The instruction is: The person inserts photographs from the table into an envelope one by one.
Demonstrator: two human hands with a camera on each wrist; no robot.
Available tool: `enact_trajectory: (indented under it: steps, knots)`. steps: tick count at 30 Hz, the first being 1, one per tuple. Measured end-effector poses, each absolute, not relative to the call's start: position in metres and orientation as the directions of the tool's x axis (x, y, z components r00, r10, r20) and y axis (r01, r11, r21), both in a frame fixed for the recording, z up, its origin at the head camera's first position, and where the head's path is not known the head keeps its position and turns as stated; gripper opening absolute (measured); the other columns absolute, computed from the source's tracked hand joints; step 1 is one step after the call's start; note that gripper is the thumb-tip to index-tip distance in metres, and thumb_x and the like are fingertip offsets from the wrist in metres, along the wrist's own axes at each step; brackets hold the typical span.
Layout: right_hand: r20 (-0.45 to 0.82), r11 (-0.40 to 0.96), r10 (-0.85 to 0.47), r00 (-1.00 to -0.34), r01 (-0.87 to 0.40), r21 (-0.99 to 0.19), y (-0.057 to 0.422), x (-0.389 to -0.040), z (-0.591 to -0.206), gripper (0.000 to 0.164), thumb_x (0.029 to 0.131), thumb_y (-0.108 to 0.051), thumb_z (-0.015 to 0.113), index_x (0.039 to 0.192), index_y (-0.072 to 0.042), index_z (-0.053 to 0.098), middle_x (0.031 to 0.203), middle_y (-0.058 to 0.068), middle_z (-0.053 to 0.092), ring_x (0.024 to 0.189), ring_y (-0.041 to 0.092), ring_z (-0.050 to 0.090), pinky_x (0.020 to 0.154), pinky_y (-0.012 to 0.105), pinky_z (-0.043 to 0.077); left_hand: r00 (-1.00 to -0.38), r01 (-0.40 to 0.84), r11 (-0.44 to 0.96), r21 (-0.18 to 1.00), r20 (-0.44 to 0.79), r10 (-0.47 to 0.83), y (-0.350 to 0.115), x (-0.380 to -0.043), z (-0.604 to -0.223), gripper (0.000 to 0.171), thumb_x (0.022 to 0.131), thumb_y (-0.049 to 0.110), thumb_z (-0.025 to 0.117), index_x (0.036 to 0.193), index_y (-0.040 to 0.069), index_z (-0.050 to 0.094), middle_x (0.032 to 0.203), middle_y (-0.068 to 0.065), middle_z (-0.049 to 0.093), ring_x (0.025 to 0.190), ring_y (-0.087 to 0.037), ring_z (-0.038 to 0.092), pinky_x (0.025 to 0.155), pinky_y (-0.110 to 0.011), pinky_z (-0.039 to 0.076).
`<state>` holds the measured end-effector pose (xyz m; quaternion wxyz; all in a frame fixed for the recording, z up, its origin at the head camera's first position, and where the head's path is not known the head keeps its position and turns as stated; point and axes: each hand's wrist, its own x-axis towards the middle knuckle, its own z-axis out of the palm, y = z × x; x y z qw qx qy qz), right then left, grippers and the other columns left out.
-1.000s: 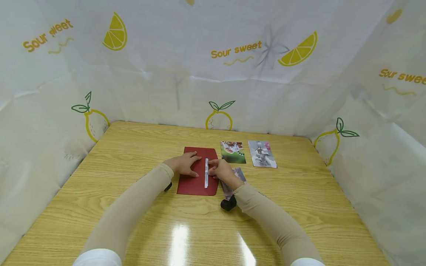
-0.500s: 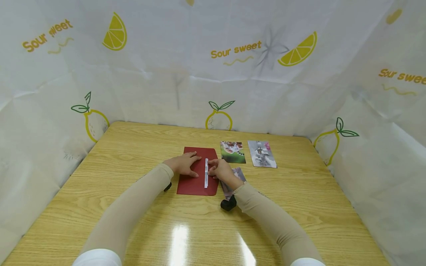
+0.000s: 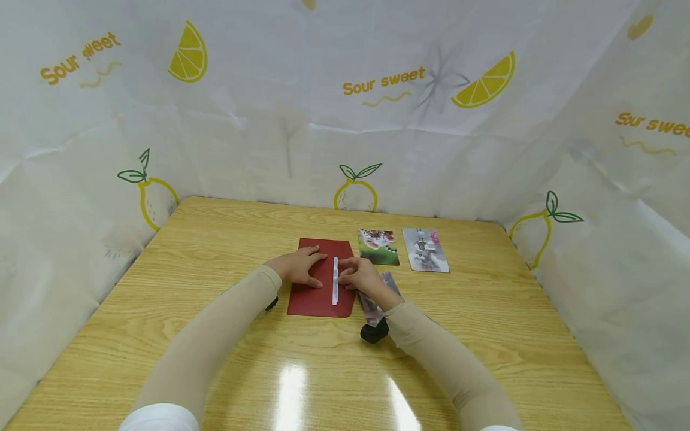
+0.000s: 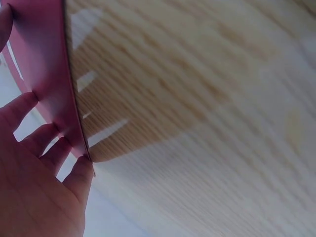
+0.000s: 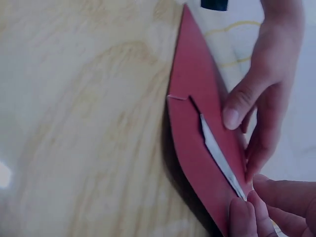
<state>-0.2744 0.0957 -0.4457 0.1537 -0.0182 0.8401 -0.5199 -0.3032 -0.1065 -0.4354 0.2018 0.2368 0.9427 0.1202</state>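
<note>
A red envelope (image 3: 312, 302) lies on the table with its flap to the right. At its opening shows a narrow white-and-grey strip (image 3: 335, 293), apparently the end of a picture card, the rest hidden inside. My left hand (image 3: 295, 266) rests on the envelope with fingers spread; the left wrist view shows those fingers (image 4: 79, 175) along the red edge. At the strip's right side is my right hand (image 3: 362, 276), fingers bent. In the right wrist view its fingers (image 5: 242, 219) and thumb seem to pinch the strip's near end.
A tiger picture card (image 3: 385, 256) and a grey snowy-scene card (image 3: 426, 257) lie at the back right. More pictures (image 3: 373, 311) lie partly under my right wrist. Black wrist gear (image 3: 374, 331) sits beside it. A white printed cloth (image 3: 259, 120) hangs behind the wooden table (image 3: 237, 371).
My right hand and wrist have shifted very slightly to the right. The left hand, the envelope and the strip look essentially unchanged.
</note>
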Motion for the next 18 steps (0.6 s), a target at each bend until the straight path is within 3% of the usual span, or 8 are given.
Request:
enact_trajectory:
  steps: [6,12,18]
  knots:
    - [-0.202,0.334,-0.244,-0.949,0.113,-0.936,0.117,-0.268,-0.433,0.046,0.094,-0.003,0.061,0.138,0.002,0.050,0.097,0.016,0.066,0.094,0.029,0.068,0.083,0.037,0.057,-0.807,0.395,0.857,0.331,-0.321,0.496,-0.106,-0.303,-0.436,0.082,0.088,0.050,0.066,0.154,0.021,0.028,0.163,-0.008,0.013,0.149,-0.030,0.015,0.114,-0.051,0.028]
    - [-0.154,0.245,-0.274,-0.949,0.086,-0.966,0.154,-0.268,-0.421,0.048,0.098,-0.006,0.055,0.142,0.007,0.041,0.106,0.013,0.061,0.118,0.044,0.054,0.097,0.048,0.049,-0.806,0.404,0.854,0.329,-0.314,0.502,-0.107,-0.301,-0.435,0.081,0.088,0.048,0.066,0.154,0.021,0.028,0.163,-0.009,0.013,0.149,-0.030,0.015,0.114,-0.051,0.029]
    - [-0.127,0.295,-0.264,-0.956,0.045,-0.954,0.190,-0.266,-0.416,0.051,0.098,-0.009,0.056,0.143,0.007,0.039,0.116,0.018,0.055,0.122,0.046,0.050,0.101,0.051,0.045,-0.803,0.405,0.853,0.330,-0.318,0.504,-0.106,-0.301,-0.434,0.080,0.089,0.048,0.065,0.154,0.021,0.028,0.163,-0.009,0.013,0.149,-0.030,0.015,0.114,-0.051,0.029]
